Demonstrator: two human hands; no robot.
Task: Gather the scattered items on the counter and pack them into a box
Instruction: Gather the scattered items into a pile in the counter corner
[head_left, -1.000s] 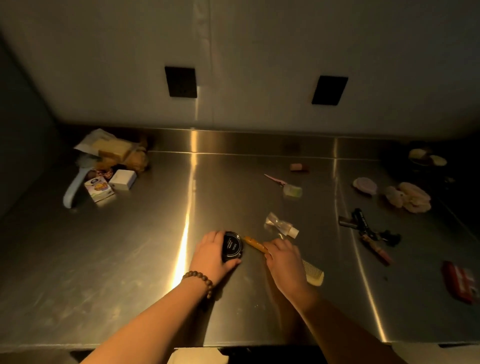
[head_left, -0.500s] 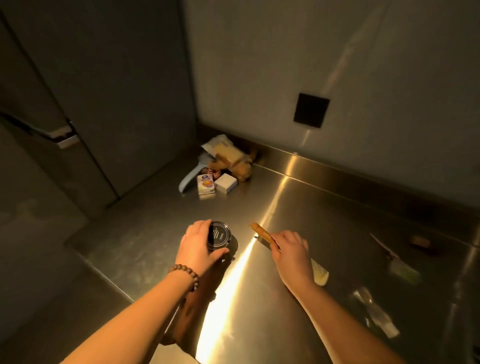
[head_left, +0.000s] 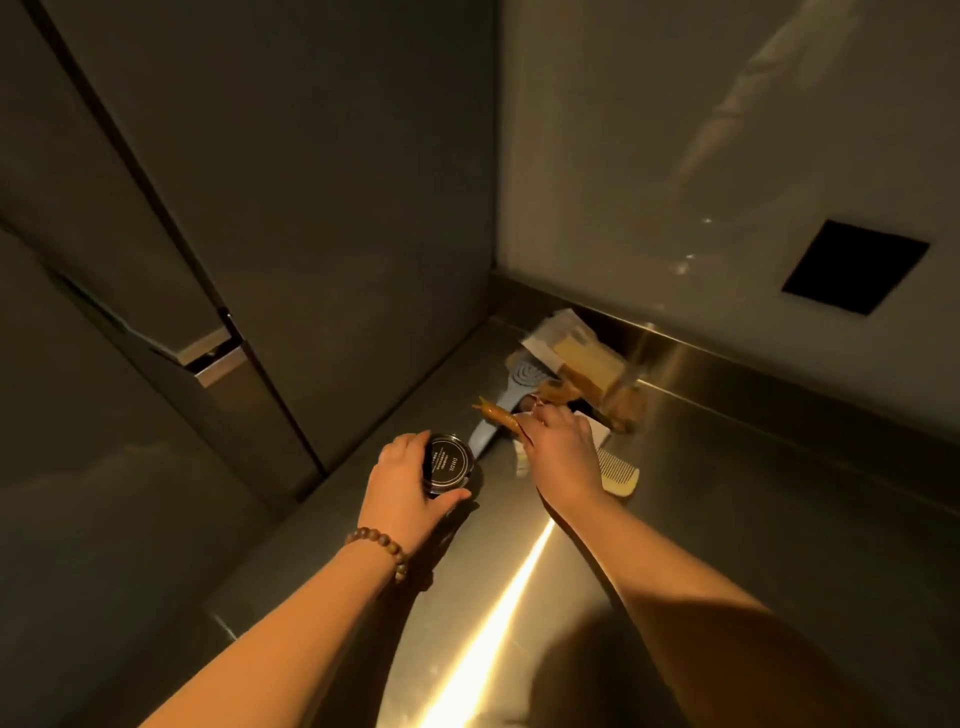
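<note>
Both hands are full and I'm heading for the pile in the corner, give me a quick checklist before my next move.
1. Round black tin secure in left hand: ok.
2. Pale wooden comb held by right hand: ok.
3. Free fingers for another item: not ok, both hands occupied.
4. Corner pile reachable: ok, the blue plastic paddle brush lies just beyond the right hand.
5. Packing box located: cannot tell, none in view.
6. Steel counter path to the pile: ok.
</note>
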